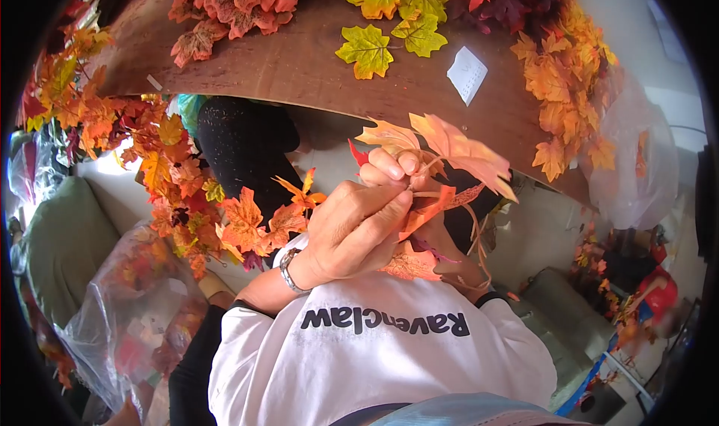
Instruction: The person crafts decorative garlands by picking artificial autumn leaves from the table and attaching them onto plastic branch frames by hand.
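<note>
My left hand [348, 227], with a bracelet or watch on its wrist, is closed, its thumb and finger pinched on the thin stem [419, 195] of an artificial maple leaf spray. Large orange-pink leaves [468, 152] fan out just beyond the fingertips. My right hand [447, 239] is close against it, mostly hidden behind an orange leaf [428, 212], and its fingers seem closed round the same stems. A brown vine [477, 250] loops down beside the right wrist. Another leaf [412, 263] hangs below the hands, over the white shirt.
A brown table [284, 66] ahead bears yellow-green leaves [371, 51], pinkish leaf bunches [240, 2], an orange pile [558, 89] and a white paper [466, 74]. A leaf garland [161, 164] hangs at left above a clear plastic bag [127, 313]. Another bag [636, 156] hangs at right.
</note>
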Available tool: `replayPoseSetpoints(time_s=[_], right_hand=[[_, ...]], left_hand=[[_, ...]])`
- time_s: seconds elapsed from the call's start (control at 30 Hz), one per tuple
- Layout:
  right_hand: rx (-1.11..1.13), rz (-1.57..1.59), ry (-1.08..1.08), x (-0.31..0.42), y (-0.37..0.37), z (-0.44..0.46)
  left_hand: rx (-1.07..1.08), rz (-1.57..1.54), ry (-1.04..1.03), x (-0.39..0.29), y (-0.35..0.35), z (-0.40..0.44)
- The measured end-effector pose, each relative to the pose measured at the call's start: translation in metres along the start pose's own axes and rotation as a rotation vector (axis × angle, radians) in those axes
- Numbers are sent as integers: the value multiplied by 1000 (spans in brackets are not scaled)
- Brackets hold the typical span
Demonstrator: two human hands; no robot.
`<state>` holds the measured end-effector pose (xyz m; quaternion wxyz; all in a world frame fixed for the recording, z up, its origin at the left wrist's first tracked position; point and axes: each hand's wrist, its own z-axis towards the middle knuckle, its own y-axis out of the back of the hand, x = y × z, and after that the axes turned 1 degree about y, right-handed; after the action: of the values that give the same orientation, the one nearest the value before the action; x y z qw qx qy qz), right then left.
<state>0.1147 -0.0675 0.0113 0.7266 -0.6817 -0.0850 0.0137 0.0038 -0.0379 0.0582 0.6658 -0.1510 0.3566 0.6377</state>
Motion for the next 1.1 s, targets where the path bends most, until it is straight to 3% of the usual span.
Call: replayPoseSetpoints(time_s=[0.17, 1.1], right_hand=[[99, 36, -28, 0, 5, 6], [70, -23, -25, 0, 6, 10]], left_hand=[[-53, -40, 8, 3, -3, -5], [-97, -20, 34, 8, -7, -5]])
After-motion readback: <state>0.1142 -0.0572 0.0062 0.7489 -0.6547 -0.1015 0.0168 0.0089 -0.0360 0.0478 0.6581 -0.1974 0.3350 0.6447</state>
